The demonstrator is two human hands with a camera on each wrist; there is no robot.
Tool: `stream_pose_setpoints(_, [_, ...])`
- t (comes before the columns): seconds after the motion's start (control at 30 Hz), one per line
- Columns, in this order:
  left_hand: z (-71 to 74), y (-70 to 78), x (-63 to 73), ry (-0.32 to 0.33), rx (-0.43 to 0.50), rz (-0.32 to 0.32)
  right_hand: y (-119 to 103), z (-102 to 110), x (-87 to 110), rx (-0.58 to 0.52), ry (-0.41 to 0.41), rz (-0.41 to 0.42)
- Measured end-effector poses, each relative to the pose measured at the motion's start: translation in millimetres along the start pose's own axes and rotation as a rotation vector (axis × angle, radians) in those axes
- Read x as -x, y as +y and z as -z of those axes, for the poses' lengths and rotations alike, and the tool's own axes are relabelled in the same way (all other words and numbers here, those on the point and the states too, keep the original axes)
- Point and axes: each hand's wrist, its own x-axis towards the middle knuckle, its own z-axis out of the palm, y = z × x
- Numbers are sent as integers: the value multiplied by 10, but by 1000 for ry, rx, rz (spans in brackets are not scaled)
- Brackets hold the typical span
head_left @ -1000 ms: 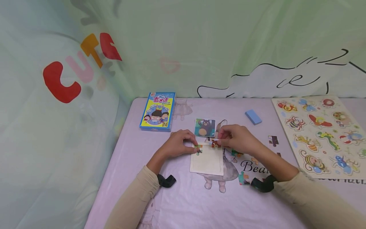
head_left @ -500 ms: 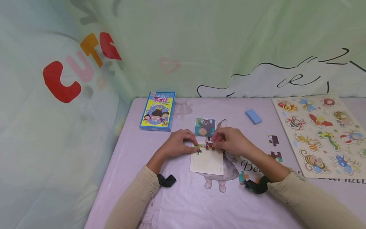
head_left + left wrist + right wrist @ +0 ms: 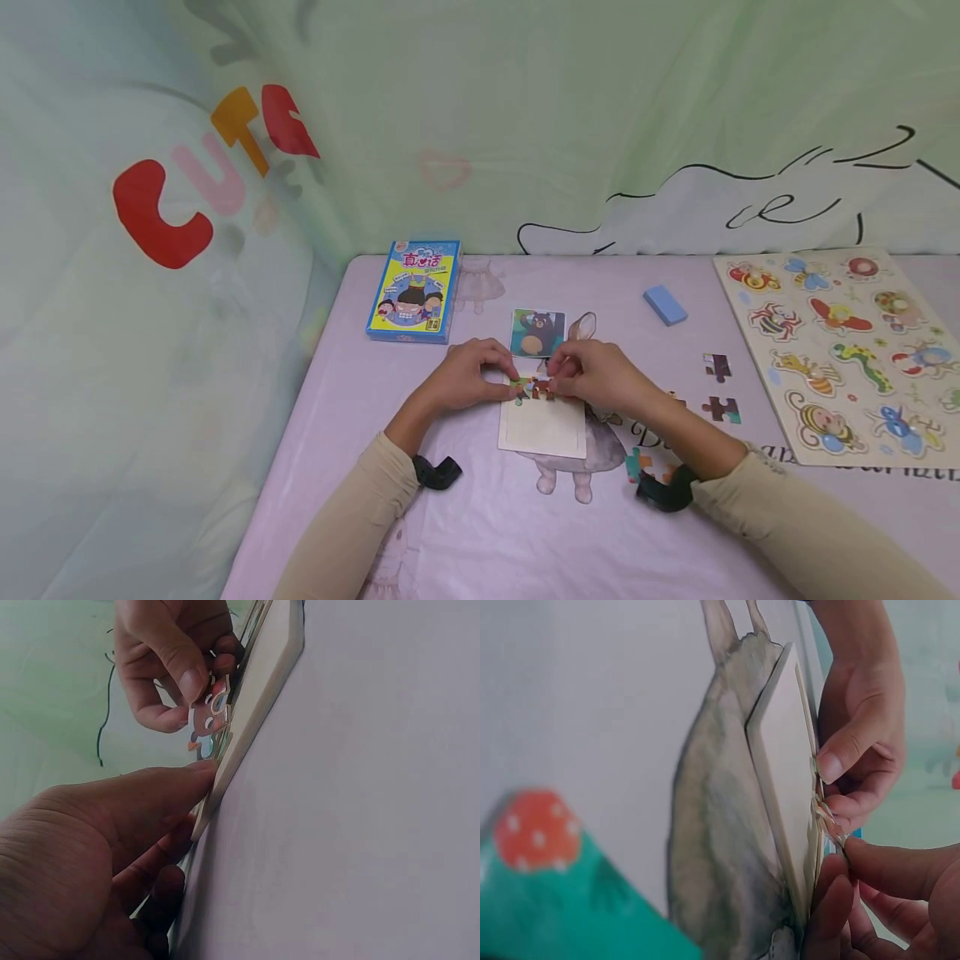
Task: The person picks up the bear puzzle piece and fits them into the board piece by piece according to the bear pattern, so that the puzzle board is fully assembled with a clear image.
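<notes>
Lilac tablecloth (image 3: 465, 533), a small puzzle tray (image 3: 543, 435) lying on it.
Right hand (image 3: 600, 375) pinches a tilted brown piece (image 3: 542, 389) at the tray's top, beside a green piece (image 3: 519, 392); left hand (image 3: 467, 379) touches the top-left corner, whether clamped I cannot tell. Bear card (image 3: 537, 333) lies just beyond.

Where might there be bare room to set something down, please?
The lilac printed tablecloth is bare between the beige sleeves, and behind the square bear card, between the blue-and-yellow box and small blue block. It is crowded round the square cream tray, near left hand and right hand, and beside the right forearm, where colourful jigsaw pieces lie.
</notes>
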Motion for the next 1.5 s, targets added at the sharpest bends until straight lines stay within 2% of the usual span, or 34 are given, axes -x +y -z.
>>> stream_pose_setpoints(0.37, [5,6,-2,-6,2,7,3,-33,-23,60,4,-23])
stream_pose_setpoints(0.73, [8,13,-1,-5,-16,13,-18,-62,-19,110,27,-10])
stream_pose_setpoints(1.17, [6,12,-3,-7,-4,17,-6,-81,-38,124,59,-4])
stream_pose_setpoints(1.5, [-2,-4,-7,-8,-9,21,-27,-34,-40,117,14,-51])
